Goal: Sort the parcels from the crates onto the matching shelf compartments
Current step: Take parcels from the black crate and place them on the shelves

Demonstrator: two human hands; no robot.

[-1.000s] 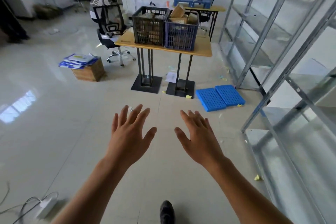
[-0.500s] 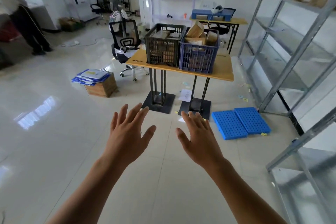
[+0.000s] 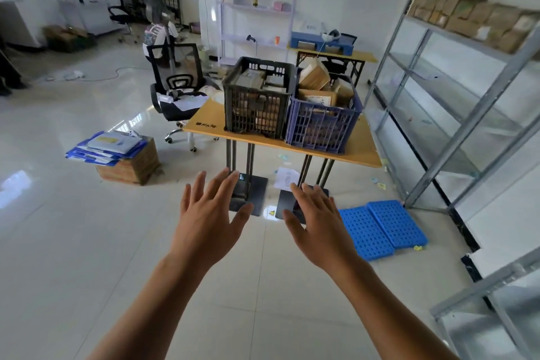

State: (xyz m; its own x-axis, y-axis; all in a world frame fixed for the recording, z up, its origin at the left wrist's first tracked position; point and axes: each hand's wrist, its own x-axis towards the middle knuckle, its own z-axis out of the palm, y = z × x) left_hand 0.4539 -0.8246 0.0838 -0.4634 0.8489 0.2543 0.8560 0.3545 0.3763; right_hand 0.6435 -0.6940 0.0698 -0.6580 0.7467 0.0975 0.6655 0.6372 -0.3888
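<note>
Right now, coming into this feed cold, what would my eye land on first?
The left hand and right hand are spread open in the foreground, holding nothing. Straight ahead, a black crate and a blue crate stand side by side on a wooden table, with brown parcels heaped above the blue one's rim. On the right stands metal shelving, a row of boxes along its top shelf.

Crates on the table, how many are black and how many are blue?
black crate: 1
blue crate: 1
Total: 2
</note>
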